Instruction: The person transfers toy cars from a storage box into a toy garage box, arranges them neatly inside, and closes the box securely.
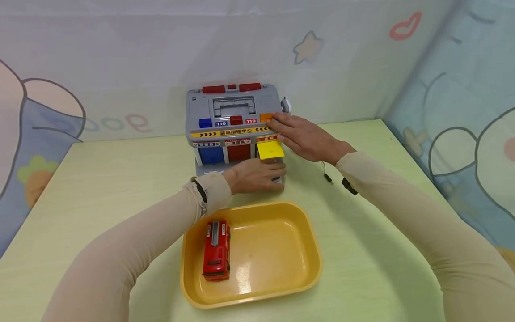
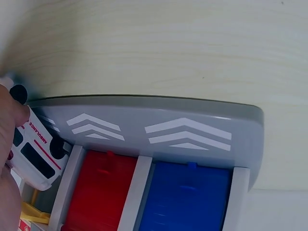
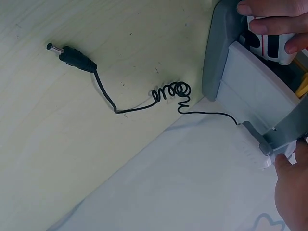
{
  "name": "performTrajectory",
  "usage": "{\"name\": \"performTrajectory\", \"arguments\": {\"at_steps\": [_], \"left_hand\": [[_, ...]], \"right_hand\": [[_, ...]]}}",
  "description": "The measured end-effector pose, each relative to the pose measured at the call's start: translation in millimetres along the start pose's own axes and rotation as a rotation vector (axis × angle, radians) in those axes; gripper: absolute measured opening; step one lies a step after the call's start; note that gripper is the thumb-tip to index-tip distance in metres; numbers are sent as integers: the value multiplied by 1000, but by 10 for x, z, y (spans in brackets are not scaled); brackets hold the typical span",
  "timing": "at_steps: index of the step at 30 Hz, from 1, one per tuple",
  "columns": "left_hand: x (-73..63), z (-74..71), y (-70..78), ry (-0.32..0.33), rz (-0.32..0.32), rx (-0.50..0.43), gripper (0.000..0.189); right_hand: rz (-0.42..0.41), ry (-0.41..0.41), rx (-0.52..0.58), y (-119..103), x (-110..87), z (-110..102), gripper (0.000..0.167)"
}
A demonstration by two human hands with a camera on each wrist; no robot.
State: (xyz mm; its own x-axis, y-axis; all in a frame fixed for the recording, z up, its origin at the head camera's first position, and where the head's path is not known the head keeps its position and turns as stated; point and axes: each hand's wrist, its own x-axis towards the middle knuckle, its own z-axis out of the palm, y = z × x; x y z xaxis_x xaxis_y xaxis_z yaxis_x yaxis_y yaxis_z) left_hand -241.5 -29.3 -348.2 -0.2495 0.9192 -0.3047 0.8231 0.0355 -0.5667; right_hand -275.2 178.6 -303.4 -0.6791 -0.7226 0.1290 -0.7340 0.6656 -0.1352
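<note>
A grey toy emergency station [image 1: 199, 103] stands at the back of the table, with blue [image 1: 211, 155] and red [image 1: 239, 153] bay doors down. Its yellow door [image 1: 270, 150] is lifted over the right bay. At that bay my left hand [image 1: 257, 175] grips a white toy ambulance [image 2: 36, 156], which is tilted, with its front part at the opening; fingers hide the rest. My right hand [image 1: 306, 136] rests on the station's upper right corner, fingertips at the orange button [image 1: 265, 116] and others near the yellow door's hinge.
In front of the station sits a yellow tray [image 1: 313, 250] holding a red toy fire truck [image 1: 216, 250]. A thin coiled black cable with a plug [image 3: 77, 58] lies right of the station. A printed cloth [image 1: 141, 67] hangs behind.
</note>
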Motion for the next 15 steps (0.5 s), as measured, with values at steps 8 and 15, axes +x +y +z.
{"name": "performTrajectory", "arguments": {"at_steps": [8,15], "left_hand": [[-57,19,-14,35,-27,2,57],[-92,60,-9,-9,-39,122,61]], "right_hand": [[4,2,0,-6,5,4,56],[-3,10,-4,-3,5,-7,55]]}}
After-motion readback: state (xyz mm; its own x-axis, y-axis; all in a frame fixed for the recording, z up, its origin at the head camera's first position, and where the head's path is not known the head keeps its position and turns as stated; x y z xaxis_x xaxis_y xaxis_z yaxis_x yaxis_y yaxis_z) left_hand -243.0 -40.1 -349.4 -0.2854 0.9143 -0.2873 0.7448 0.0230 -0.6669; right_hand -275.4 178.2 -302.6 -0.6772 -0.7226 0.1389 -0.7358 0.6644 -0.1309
